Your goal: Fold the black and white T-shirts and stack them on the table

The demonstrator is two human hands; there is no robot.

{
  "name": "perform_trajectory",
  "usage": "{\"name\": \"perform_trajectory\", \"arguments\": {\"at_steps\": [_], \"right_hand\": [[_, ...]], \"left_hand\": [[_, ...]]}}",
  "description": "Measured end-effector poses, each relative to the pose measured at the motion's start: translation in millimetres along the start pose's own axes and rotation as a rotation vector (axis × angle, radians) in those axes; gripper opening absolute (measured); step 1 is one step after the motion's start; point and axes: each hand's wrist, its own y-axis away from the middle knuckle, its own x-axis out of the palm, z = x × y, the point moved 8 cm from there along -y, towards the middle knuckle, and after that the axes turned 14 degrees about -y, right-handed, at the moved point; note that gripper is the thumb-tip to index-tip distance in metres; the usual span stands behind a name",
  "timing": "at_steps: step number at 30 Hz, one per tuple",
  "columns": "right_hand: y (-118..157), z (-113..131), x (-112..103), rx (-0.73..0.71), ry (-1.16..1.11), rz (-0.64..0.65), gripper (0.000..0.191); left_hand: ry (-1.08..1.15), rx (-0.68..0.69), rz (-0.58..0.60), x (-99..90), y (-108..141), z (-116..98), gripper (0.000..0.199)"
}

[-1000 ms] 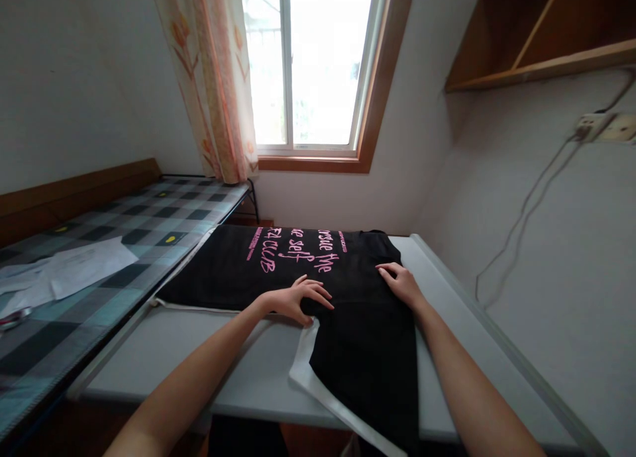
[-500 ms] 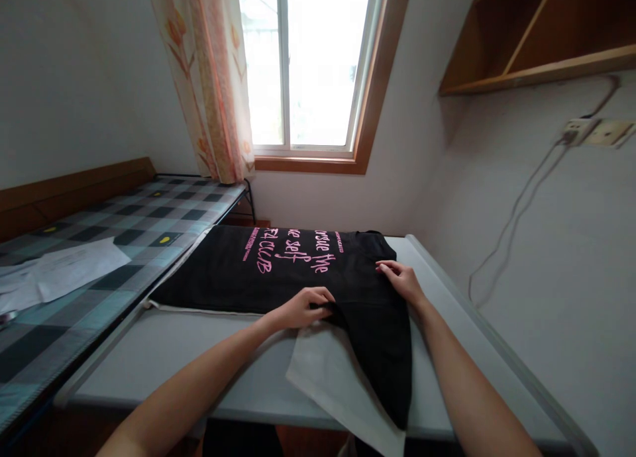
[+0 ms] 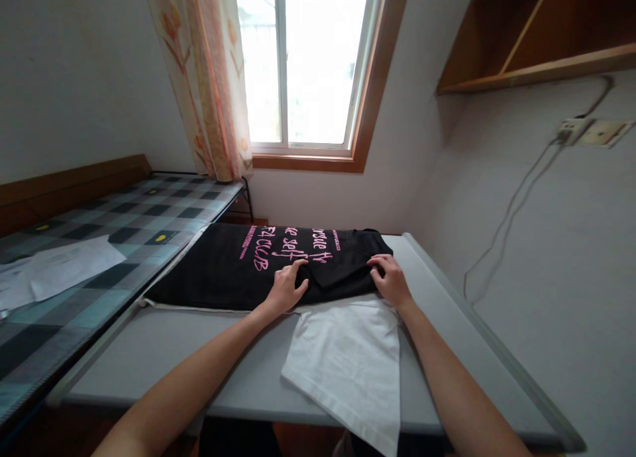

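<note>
Since the earlier frame, the near sleeve [image 3: 342, 271] of the black shirt [image 3: 213, 271] has moved away from the person and now lies folded over the shirt's body. In the head view I count two hands, one black shirt with pink letters, and one white cloth [image 3: 352, 357], which is under the shirt and hangs over the near edge of the single table [image 3: 149, 351]. The left hand [image 3: 287, 286] rests on the shirt with thumb and forefinger partly spread; I cannot tell if cloth is pinched. The right hand [image 3: 391, 279] has its fingers curled at the other end of the fold; its grip I cannot tell. The folded sleeve hides some letters.

Around them, one bed [image 3: 199, 205] stands close along the table's left side, with several papers [image 3: 64, 265] on it. One curtain [image 3: 218, 79] covers part of one window [image 3: 322, 59]. At right are one shelf [image 3: 536, 73], two socket plates [image 3: 574, 131] and one hanging cable [image 3: 507, 212].
</note>
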Motion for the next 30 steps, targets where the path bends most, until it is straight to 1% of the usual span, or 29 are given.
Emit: {"name": "perform_trajectory", "arguments": {"at_steps": [2, 4, 5, 7, 8, 11, 14, 17, 20, 22, 24, 26, 30], "right_hand": [[4.6, 18.9, 19.8, -0.097, 0.060, 0.132, 0.019], [10.1, 29.3, 36.8, -0.149, 0.118, 0.251, 0.018], [12.8, 31.7, 43.2, -0.164, 0.145, 0.298, 0.018], [16.7, 31.2, 50.7, -0.167, 0.203, 0.354, 0.019], [17.9, 28.7, 52.1, -0.154, 0.234, 0.366, 0.023], [18.5, 16.6, 50.1, -0.074, 0.313, 0.362, 0.046], [16.7, 5.8, 43.8, 0.006, 0.367, 0.319, 0.057], [14.7, -0.7, 37.3, 0.054, 0.404, 0.268, 0.057], [13.1, -1.9, 32.1, 0.071, 0.402, 0.234, 0.050], [11.1, 3.7, 27.7, 0.046, 0.391, 0.196, 0.041], [9.4, 15.5, 26.5, -0.020, 0.375, 0.182, 0.035], [9.2, 29.4, 32.7, -0.090, 0.344, 0.231, 0.037], [15.4, 50.5, 62.3, -0.158, 0.193, 0.436, 0.036]], "left_hand": [[-0.028, 0.005, 0.027, 2.3, -0.6, -1.6, 0.027], [-0.060, 0.016, 0.048, 3.3, -0.9, -3.7, 0.016], [-0.078, 0.025, 0.056, 3.4, -0.7, -5.2, 0.014], [-0.114, 0.048, 0.069, 3.1, 0.4, -8.4, 0.018], [-0.128, 0.062, 0.073, 3.0, 1.3, -10.1, 0.021], [-0.149, 0.112, 0.086, 3.8, 3.9, -14.9, 0.033], [-0.162, 0.126, 0.095, 6.4, 4.4, -14.3, 0.047], [-0.212, 0.048, 0.098, 9.2, 2.0, -3.6, 0.053], [-0.274, -0.018, 0.097, 10.1, -0.4, 7.3, 0.052], [-0.309, -0.032, 0.084, 9.6, -1.3, 11.2, 0.049], [-0.337, -0.037, 0.072, 9.5, -1.4, 12.9, 0.045], [-0.362, -0.029, 0.067, 10.6, -1.0, 12.5, 0.043], [-0.400, -0.004, 0.073, 13.4, 0.0, 9.5, 0.042]]}}
